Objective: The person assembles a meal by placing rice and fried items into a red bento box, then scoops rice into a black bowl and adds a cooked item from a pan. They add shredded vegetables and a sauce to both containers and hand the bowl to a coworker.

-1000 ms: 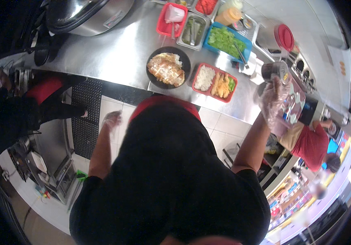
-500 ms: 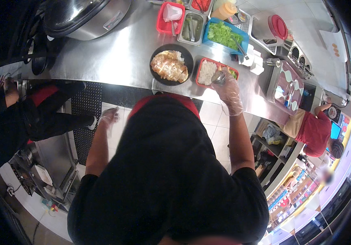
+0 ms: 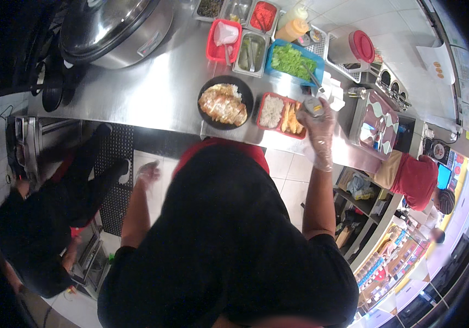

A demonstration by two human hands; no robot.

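My right hand (image 3: 320,128), in a clear plastic glove, is closed round a small shaker (image 3: 314,106) with a dark grey top. It is held over the right edge of a red bento box (image 3: 260,116), which holds white rice (image 3: 271,111) and golden fried pieces (image 3: 291,119). Left of the box stands a black bowl (image 3: 206,116) of rice topped with a browned, sauced piece of food (image 3: 222,104). My left hand (image 3: 148,173), gloved too, hangs low beside my body, off the counter, its fingers loosely apart with nothing in them.
Behind the dishes are a red tub (image 3: 211,53), a metal pan with tongs (image 3: 251,52), a blue tub of lettuce (image 3: 291,61) and sauce bottles (image 3: 294,28). A large cooker (image 3: 130,49) fills the back left. Another person (image 3: 43,224) moves behind on the left.
My right hand has risen off the food and shifted right with the shaker, uncovering the fried pieces. The other person at left has come nearer. My left hand stays low.
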